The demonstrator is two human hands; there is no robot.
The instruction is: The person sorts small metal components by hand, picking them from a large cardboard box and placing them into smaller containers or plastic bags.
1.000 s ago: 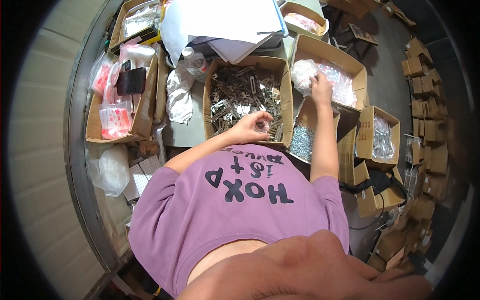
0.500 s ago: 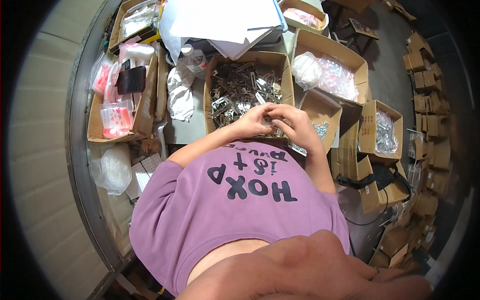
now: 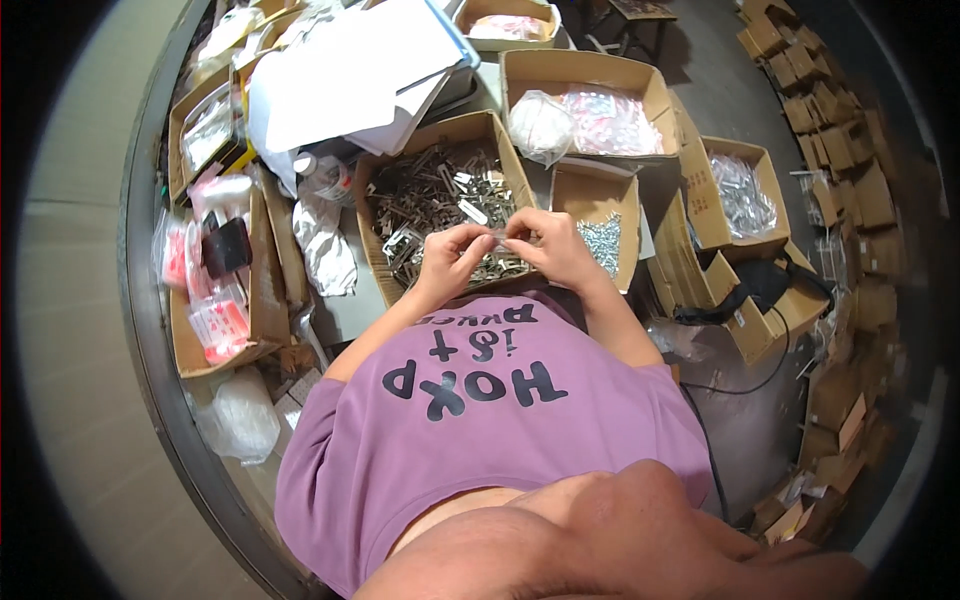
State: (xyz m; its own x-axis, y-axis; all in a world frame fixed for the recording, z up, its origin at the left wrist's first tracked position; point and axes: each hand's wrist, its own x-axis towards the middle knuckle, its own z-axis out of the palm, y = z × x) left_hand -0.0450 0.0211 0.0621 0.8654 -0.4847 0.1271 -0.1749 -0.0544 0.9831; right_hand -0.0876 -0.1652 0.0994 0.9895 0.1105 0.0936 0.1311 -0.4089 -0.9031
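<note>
My left hand and my right hand meet fingertip to fingertip over the near edge of an open cardboard box. Both are closed in a pinch. Something small and pale seems to lie between the fingertips, too small to make out. Below them the box is filled with a jumble of flat, slotted metal pieces. One brighter slotted metal piece lies on the heap just beyond my fingers. Right of my right hand, a smaller cardboard box holds many small silvery screws or similar fasteners.
White papers, a plastic bottle and a white cloth are at the left. A dark phone rests on bags in a left-hand box. Bagged parts fill boxes behind and right. A black cable hangs at the right.
The view has shifted, so boxes sit differently in it. My hands, earlier overlapping with the right fingers curled in, are now side by side with fingertips meeting.
</note>
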